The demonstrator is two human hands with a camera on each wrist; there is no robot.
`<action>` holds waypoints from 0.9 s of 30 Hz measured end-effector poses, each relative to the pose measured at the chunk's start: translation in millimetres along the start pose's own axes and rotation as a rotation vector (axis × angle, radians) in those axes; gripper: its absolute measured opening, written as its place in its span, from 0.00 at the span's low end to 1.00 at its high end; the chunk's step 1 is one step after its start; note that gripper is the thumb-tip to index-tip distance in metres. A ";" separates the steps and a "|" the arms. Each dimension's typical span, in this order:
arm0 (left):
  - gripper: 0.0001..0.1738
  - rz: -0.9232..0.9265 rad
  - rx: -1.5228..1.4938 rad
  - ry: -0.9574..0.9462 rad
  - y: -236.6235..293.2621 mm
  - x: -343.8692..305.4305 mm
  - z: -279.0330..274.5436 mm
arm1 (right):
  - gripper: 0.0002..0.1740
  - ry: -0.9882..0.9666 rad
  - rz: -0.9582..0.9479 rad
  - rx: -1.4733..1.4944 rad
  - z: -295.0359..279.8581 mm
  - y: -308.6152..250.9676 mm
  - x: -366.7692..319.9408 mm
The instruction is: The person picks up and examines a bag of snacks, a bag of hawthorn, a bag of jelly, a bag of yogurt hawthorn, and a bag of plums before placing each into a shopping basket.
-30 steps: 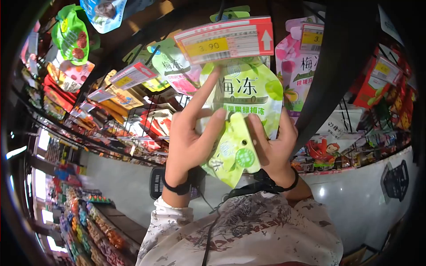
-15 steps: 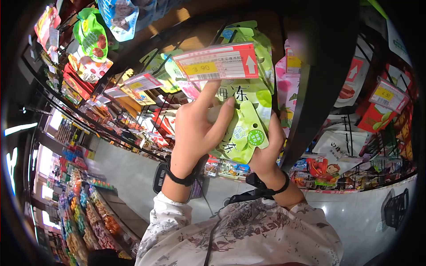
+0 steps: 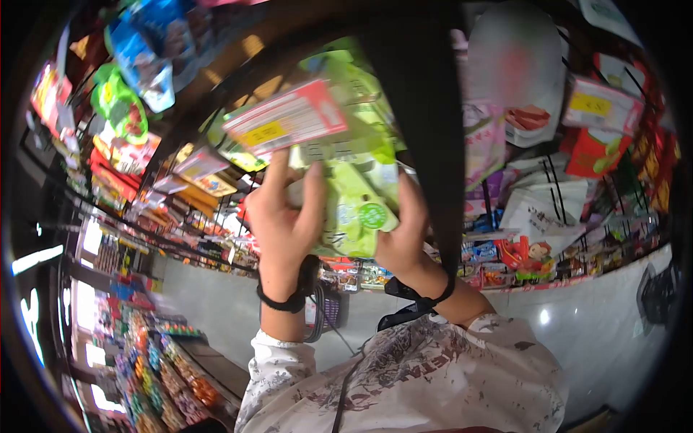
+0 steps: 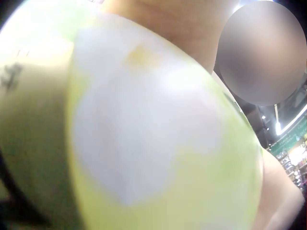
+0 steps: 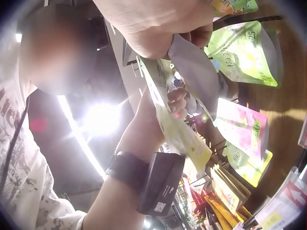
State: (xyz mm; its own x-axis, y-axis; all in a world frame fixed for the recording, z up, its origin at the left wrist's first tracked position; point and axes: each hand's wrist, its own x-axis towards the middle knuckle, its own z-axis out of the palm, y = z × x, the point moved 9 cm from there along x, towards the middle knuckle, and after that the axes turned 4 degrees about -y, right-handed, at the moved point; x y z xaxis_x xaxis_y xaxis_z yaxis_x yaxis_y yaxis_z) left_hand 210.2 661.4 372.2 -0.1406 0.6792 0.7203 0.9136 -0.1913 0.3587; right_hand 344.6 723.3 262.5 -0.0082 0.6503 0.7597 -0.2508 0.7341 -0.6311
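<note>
A green plum jelly pouch [image 3: 345, 206] with a round green badge is held between both hands in the head view. My left hand [image 3: 283, 209] grips its left side, thumb laid along the front and index finger pointing up toward the price tag [image 3: 287, 119]. My right hand [image 3: 406, 227] pinches the right edge. In the right wrist view the left hand [image 5: 178, 101] shows curled fingers behind the pouch [image 5: 165, 112]. Another green pouch [image 3: 364, 94] hangs behind, partly covered by the tag. The left wrist view is filled by a blurred green and white pouch [image 4: 144, 124].
A black upright post [image 3: 422, 130] stands just right of the hands. Pink pouches [image 3: 482, 137] hang beyond it, and a red pack [image 3: 595, 151] farther right. Blue bags [image 3: 144, 61] hang at upper left. A purple basket [image 3: 330, 310] is on the floor below.
The head view has swung, so hands, pouch and price tag appear farther left and the post crosses nearer them. Since a second ago, the right hand has moved to the front pouch's right edge.
</note>
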 end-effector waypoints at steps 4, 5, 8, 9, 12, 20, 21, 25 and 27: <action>0.22 0.060 0.000 0.015 3.1 0.4 0.8 | 0.31 -0.028 0.027 -0.084 1.5 -1.9 -5.1; 0.22 0.090 -0.008 0.019 4.5 0.3 1.8 | 0.31 -0.027 0.032 -0.075 2.0 0.6 -5.8; 0.25 0.123 -0.007 0.003 5.0 -0.3 2.4 | 0.32 -0.004 -0.001 -0.097 2.8 1.9 -8.8; 0.26 0.123 -0.003 -0.008 4.8 -1.0 2.7 | 0.30 0.012 0.003 -0.064 2.5 2.1 -8.0; 0.28 0.121 -0.016 -0.016 6.6 -2.9 4.0 | 0.27 0.032 -0.011 0.047 2.7 -2.4 -1.9; 0.32 0.079 -0.035 -0.018 6.9 -3.5 2.6 | 0.34 0.028 -0.027 0.159 7.3 -3.5 7.7; 0.31 0.075 -0.036 -0.022 8.6 -2.4 3.3 | 0.32 0.027 -0.005 0.222 8.9 -2.4 6.5; 0.29 0.062 -0.050 -0.023 11.4 0.5 5.2 | 0.28 0.000 0.029 0.273 10.6 -0.3 7.5; 0.28 0.065 -0.051 -0.013 15.5 1.2 4.3 | 0.29 -0.024 0.054 0.332 11.5 -1.4 7.7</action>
State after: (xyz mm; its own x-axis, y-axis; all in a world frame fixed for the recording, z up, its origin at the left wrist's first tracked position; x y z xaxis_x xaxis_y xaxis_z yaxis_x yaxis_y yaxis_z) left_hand 225.8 662.3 376.1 -0.0765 0.6733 0.7354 0.9001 -0.2706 0.3414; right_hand 333.7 725.0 271.0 -0.0523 0.6787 0.7326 -0.5508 0.5923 -0.5880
